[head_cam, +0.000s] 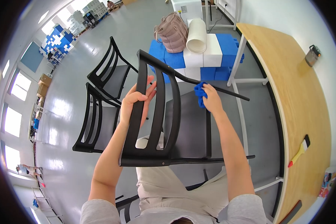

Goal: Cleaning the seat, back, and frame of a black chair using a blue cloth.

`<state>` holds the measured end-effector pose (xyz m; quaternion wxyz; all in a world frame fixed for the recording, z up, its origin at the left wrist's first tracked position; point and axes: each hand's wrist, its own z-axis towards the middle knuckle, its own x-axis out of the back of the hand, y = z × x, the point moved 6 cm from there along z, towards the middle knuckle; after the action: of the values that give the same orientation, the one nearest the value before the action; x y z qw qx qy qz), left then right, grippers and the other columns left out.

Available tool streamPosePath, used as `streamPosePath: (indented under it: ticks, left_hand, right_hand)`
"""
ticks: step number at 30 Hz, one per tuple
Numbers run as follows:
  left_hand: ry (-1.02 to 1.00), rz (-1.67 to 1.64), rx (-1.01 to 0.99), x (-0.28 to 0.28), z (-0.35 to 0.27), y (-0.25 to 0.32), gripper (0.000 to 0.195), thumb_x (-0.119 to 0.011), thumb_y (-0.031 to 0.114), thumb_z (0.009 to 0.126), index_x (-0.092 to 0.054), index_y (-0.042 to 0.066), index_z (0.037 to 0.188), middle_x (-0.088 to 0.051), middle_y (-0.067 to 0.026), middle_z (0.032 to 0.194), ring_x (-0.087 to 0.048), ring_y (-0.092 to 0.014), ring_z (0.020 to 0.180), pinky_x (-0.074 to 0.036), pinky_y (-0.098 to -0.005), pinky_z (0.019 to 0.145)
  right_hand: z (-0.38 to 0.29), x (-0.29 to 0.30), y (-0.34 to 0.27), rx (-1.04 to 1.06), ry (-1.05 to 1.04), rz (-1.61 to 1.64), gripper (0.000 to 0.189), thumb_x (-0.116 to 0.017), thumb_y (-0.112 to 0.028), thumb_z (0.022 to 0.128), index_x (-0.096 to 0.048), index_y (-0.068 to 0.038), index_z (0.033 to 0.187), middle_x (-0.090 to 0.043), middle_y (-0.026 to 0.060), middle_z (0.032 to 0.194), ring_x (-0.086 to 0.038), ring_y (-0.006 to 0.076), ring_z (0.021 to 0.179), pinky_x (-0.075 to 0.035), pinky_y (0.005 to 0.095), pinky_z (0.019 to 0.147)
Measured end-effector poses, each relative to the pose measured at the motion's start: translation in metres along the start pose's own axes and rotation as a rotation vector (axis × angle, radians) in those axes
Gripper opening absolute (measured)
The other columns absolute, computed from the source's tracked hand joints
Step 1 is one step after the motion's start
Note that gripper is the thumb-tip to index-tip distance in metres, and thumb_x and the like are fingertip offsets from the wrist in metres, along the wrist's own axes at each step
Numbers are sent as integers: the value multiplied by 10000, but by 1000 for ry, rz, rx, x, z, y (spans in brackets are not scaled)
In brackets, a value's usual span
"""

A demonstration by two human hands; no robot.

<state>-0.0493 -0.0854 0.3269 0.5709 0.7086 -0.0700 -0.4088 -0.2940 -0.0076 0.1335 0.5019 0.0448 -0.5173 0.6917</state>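
A black chair with a slatted backrest (pixel 175 112) is tilted across my lap, its dark seat (pixel 187 128) facing up. My left hand (pixel 137 98) grips the outer slat of the backrest, thumb on the near side and fingers behind it. In my right hand (pixel 212 98) is a bunched blue cloth (pixel 200 93), which touches the chair's far side rail or leg beside the seat's corner. The tips of the fingers holding the cloth are partly hidden by it.
Two more black chairs (pixel 93 123) (pixel 109 75) stand at the left. Ahead, blue and white blocks (pixel 175 59) hold a pink backpack (pixel 172 32) and a white roll (pixel 196 36). A wooden table (pixel 294 112) at right bears a yellow-handled brush (pixel 298 154) and a bottle (pixel 312 56). A person (pixel 28 169) is far left.
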Motion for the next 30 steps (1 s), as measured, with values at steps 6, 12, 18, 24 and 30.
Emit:
streamPosePath:
  ticks: [6,12,18,24,30]
  left_hand:
    - [-3,-93,8,3,0,1,672,-447,-45,678,-345,-95,1340,-403,-182,1352,-330,-334,1332,-211,-444,1138]
    - [3,-94,19,8,8,-11,570,-469,10,698,-437,-47,1264,-453,-162,1329,-362,-298,1314,-242,-402,1119]
    - [-18,-88,47,12,17,-4,506,-480,34,744,-441,-40,1244,-457,-162,1318,-355,-280,1316,-247,-399,1115]
    - [-55,-67,56,8,22,-10,402,-506,92,825,-478,-20,1210,-496,-158,1285,-373,-262,1307,-230,-393,1120]
    - [95,-11,109,9,22,-20,691,-512,555,902,-417,15,1322,-526,-129,1272,-458,-237,1237,-382,-371,995]
  right_hand:
    - [-69,21,-52,42,-30,6,350,-577,23,701,-621,-17,1046,-560,139,1230,-454,324,1248,-382,395,1038]
    - [-164,53,-100,-24,-98,96,388,-568,54,685,-621,-15,1063,-555,139,1250,-439,336,1269,-363,410,1050]
    - [-219,80,-139,-148,-130,180,380,-556,101,677,-620,6,1039,-580,162,1207,-461,350,1249,-363,422,1045]
    - [-167,83,-163,-363,98,441,428,-583,54,771,-547,15,1196,-583,153,1197,-518,276,1189,-389,352,1003]
    - [-49,62,-276,249,50,527,517,-687,-131,790,-509,45,1242,-409,217,1384,-361,381,1312,-319,415,1063]
